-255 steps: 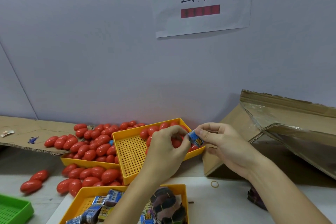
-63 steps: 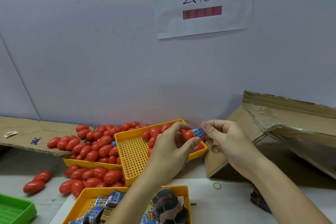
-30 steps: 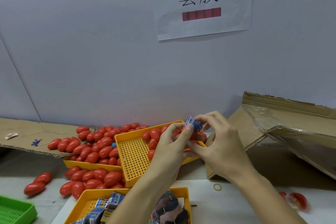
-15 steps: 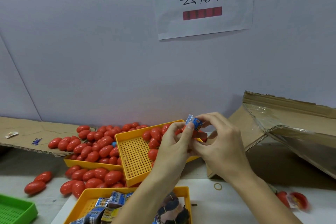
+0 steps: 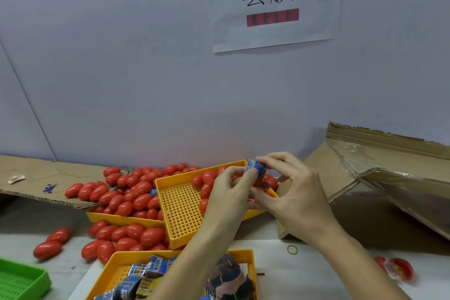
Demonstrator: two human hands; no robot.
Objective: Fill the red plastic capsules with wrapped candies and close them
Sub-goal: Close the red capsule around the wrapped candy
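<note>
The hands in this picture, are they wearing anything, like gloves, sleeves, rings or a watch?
Nothing that shows. The left hand and the right hand are both bare: no gloves, no rings on the fingers in view, no watch or band at either wrist. Both forearms are bare as well down to the bottom edge of the picture, so no sleeve comes into view. No marks or plasters show.

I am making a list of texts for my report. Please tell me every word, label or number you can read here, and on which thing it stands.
"套膜": large black characters on the white paper sign on the wall.
Red bar under those characters: dark marks, too blurred to read.
Blue candy wrapper held between both hands: print too small to read.
Wrapped candies in the near yellow tray: print unreadable.
</note>
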